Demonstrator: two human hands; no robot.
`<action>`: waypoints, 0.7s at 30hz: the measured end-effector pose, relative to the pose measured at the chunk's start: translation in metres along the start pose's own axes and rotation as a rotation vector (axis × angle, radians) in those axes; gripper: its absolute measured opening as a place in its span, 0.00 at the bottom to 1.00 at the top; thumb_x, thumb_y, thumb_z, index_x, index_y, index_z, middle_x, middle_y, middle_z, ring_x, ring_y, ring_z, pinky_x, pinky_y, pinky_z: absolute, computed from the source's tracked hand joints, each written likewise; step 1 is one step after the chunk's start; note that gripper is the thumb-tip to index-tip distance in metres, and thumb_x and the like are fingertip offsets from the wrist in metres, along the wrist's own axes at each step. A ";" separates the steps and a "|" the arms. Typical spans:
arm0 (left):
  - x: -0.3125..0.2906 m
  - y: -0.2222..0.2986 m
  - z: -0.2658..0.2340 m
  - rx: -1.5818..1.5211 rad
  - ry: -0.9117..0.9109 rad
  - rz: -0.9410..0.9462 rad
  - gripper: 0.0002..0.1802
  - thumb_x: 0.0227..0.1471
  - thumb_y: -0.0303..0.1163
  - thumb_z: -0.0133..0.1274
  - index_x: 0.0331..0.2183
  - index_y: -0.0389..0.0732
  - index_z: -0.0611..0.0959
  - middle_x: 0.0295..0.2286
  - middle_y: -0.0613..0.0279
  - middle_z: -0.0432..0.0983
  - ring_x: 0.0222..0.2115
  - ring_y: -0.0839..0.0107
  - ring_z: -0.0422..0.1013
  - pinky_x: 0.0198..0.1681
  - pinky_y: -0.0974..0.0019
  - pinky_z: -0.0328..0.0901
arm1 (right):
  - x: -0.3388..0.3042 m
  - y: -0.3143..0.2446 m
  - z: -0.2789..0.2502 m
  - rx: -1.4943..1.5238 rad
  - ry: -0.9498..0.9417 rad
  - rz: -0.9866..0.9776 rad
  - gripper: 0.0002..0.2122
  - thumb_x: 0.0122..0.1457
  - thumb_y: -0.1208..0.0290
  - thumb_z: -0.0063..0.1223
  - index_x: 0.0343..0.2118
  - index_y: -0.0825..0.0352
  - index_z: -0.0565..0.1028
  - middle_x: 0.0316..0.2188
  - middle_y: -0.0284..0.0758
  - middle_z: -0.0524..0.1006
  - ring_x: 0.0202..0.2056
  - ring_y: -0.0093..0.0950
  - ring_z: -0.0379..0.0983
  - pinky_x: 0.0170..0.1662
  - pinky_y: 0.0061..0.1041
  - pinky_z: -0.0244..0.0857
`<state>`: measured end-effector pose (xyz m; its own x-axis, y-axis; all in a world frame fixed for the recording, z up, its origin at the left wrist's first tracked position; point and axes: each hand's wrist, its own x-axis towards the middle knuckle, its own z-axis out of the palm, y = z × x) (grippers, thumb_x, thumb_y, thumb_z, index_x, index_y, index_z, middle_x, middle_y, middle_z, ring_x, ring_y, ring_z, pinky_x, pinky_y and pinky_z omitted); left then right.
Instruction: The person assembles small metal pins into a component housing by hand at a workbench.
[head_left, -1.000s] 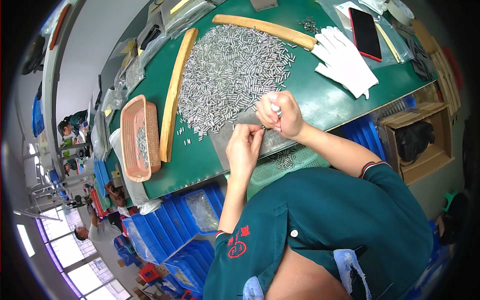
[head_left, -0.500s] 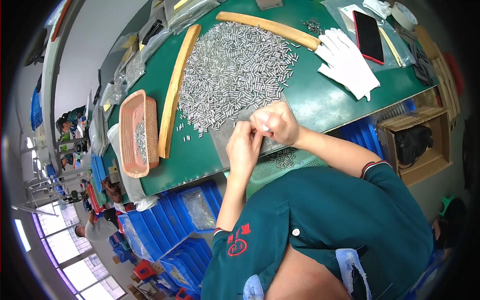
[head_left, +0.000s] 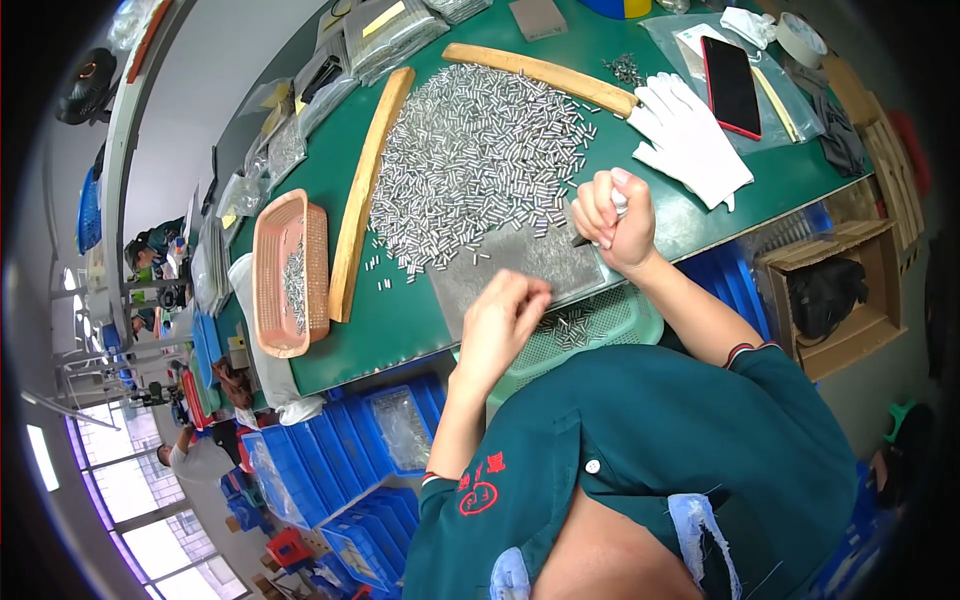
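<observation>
Hands have split: half a second ago both were pinched together over the grey plate (head_left: 520, 268); now the left hand (head_left: 505, 322) has dropped to the plate's near edge, above the green mesh tray (head_left: 600, 322) holding a few pins. Looks like one piece just got processed.

Left to right: one orange basket (head_left: 290, 272), two wooden strips (head_left: 362, 190), one big pile of metal pins (head_left: 475, 160) (uncountable), left hand loosely curled, contents hidden. Right hand (head_left: 612, 220) fisted around a small dark tool, tip on the plate. One pair of white gloves (head_left: 690, 140), one phone (head_left: 732, 85).
</observation>
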<state>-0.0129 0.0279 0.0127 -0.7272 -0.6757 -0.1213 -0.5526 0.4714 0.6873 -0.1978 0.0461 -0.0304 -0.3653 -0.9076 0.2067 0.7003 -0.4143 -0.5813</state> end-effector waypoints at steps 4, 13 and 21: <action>0.037 -0.002 0.007 0.176 0.261 0.140 0.06 0.43 0.29 0.54 0.29 0.42 0.78 0.28 0.63 0.70 0.32 0.63 0.67 0.35 0.64 0.63 | -0.004 0.002 0.007 -0.051 -0.027 -0.023 0.21 0.58 0.60 0.28 0.09 0.62 0.54 0.06 0.27 0.52 0.07 0.17 0.43 0.11 0.17 0.40; 0.063 -0.014 0.021 0.458 0.423 0.296 0.08 0.40 0.30 0.56 0.28 0.43 0.77 0.28 0.62 0.68 0.30 0.63 0.65 0.34 0.63 0.61 | -0.001 0.001 0.002 0.058 0.018 0.027 0.20 0.58 0.62 0.29 0.09 0.63 0.55 0.05 0.28 0.54 0.07 0.17 0.45 0.11 0.17 0.41; 0.032 -0.045 -0.001 0.543 0.505 0.185 0.08 0.42 0.31 0.55 0.29 0.44 0.77 0.29 0.64 0.68 0.32 0.65 0.64 0.35 0.62 0.58 | -0.001 -0.001 0.003 0.067 0.029 0.045 0.20 0.58 0.62 0.28 0.09 0.62 0.55 0.05 0.28 0.53 0.07 0.17 0.45 0.11 0.18 0.41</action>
<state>-0.0108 -0.0158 -0.0210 -0.6248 -0.6745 0.3934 -0.6578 0.7261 0.2003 -0.1968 0.0473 -0.0278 -0.3497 -0.9235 0.1577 0.7554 -0.3775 -0.5356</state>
